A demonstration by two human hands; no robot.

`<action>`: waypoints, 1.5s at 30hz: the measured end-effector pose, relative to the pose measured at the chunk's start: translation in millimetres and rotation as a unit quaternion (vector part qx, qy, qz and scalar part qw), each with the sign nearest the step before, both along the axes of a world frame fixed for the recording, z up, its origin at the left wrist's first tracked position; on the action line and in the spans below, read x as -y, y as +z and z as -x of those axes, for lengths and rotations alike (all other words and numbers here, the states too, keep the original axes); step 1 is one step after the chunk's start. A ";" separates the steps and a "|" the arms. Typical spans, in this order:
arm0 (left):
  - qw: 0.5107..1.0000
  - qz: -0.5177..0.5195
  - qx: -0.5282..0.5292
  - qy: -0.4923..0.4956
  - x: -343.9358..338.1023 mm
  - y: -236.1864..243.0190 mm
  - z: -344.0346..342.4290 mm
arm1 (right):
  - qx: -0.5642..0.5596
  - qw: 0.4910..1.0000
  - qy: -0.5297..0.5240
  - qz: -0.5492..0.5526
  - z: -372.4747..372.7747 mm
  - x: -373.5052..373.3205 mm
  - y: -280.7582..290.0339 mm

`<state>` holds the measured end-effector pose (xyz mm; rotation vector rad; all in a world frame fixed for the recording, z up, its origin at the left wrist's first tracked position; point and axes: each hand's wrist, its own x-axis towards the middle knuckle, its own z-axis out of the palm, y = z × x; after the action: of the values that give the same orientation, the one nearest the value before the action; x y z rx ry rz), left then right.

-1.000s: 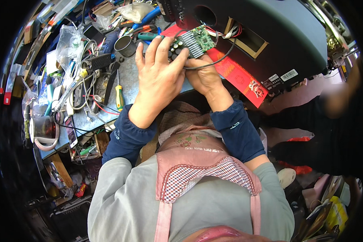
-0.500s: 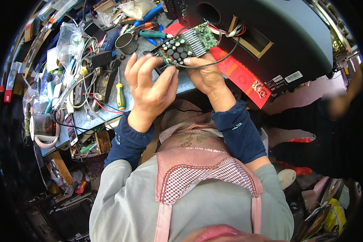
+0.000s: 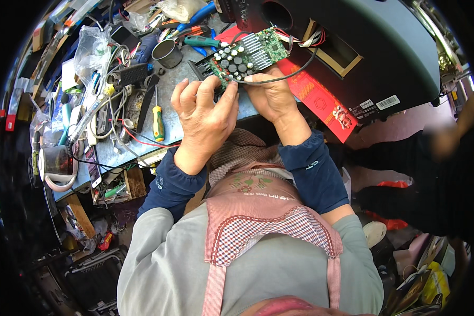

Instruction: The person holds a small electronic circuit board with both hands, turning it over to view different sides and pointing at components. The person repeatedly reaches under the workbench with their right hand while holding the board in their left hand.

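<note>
A green circuit board (image 3: pixel 277 46) with silver heat-sink fins and several round capacitors is held tilted over the bench's near edge. My right hand (image 3: pixel 275 97) grips it from below, the thumb on its near edge. My left hand (image 3: pixel 203 108) closes its thumb and forefinger at the board's near left corner, its other fingers curled; the fingertips' exact hold is partly hidden. A black cable (image 3: pixel 295 73) runs from that corner, over my right thumb, toward the black speaker cabinet (image 3: pixel 389 68). Thin wires (image 3: pixel 313 39) join the board's far end to the cabinet's rectangular opening.
A green-handled screwdriver (image 3: pixel 201 41) lies just behind the board. A metal cup (image 3: pixel 167 53), a yellow-green screwdriver (image 3: pixel 158 124) and tangled cables (image 3: pixel 110 100) crowd the left bench. A red paper (image 3: pixel 321 102) lies under the cabinet's front edge. Another person's dark-clothed legs (image 3: pixel 400 184) are at right.
My left hand has moved slightly right and its raised fingers have curled in at the board's near left corner. The board has shifted slightly, showing more of its dark left end.
</note>
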<state>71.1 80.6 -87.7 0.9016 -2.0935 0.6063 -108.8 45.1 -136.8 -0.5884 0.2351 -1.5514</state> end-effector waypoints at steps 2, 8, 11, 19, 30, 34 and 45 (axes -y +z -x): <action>1.000 0.000 -0.003 -0.002 0.3 0.1 1.1 | 0.000 1.000 0.002 -0.001 0.7 -0.6 1.4; 0.999 -0.017 -0.031 -0.010 5.1 3.1 0.8 | -0.013 1.000 -0.003 -0.014 1.9 -1.8 1.6; 0.999 -0.040 -0.029 0.012 10.1 23.5 5.7 | -0.009 1.000 0.006 -0.009 3.1 -2.3 0.2; 0.997 -0.063 0.028 0.037 23.5 29.8 5.1 | -0.011 1.000 0.000 -0.011 2.4 -3.0 2.4; 0.997 -0.064 0.017 0.026 24.2 26.9 6.3 | -0.040 0.999 0.001 0.004 3.2 -2.3 -0.5; 0.997 -0.075 0.000 0.022 23.4 25.0 6.4 | -0.035 0.999 0.000 0.005 2.8 -1.9 -0.9; 0.913 -0.322 -0.240 -0.078 31.7 -19.5 -22.3 | 0.012 1.000 0.006 -0.013 1.7 0.0 -2.8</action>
<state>93.4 48.9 -107.2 1.0846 -1.8817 -0.3999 -110.5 45.0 -139.6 -0.5506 0.2332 -1.5413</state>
